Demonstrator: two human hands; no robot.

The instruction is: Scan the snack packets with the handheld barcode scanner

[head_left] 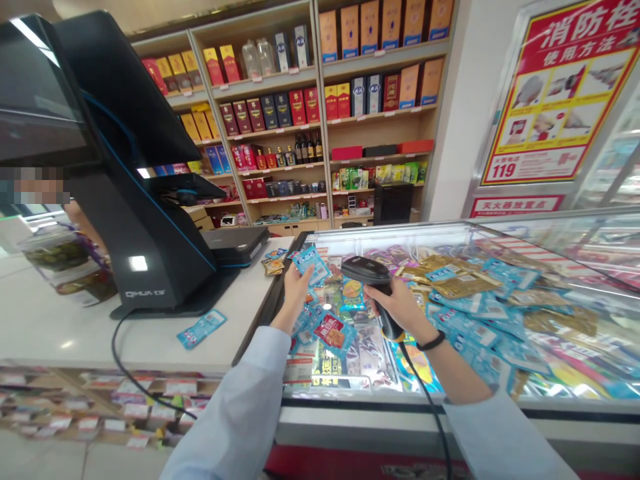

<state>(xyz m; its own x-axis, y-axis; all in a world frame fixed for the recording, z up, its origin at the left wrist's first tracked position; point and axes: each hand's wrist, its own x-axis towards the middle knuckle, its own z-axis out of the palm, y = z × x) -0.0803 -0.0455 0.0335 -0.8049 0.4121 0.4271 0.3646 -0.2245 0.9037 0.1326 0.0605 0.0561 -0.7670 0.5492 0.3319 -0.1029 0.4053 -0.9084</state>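
Note:
In my left hand (299, 291) is a blue snack packet (311, 263), held up by its lower part with the fingers closed on it. A black barcode scanner (367, 269) sits in my right hand (400, 308), which is wrapped round its handle. The scanner's head points left toward the packet, apart from it. Its cable (425, 393) hangs down past the front edge. Below my left hand lies a red and blue packet (331, 331) on the glass top. To the right of the scanner spreads a pile of blue packets (467, 330) with gold packets (450, 275).
On the white counter (150, 343) stands a black point-of-sale terminal (150, 247). Beside it lie a single blue packet (202, 328) and a jar (57, 257). The glass-topped freezer (400, 393) fills the right. Behind are shelves of boxes (270, 113). A person is partly visible far left.

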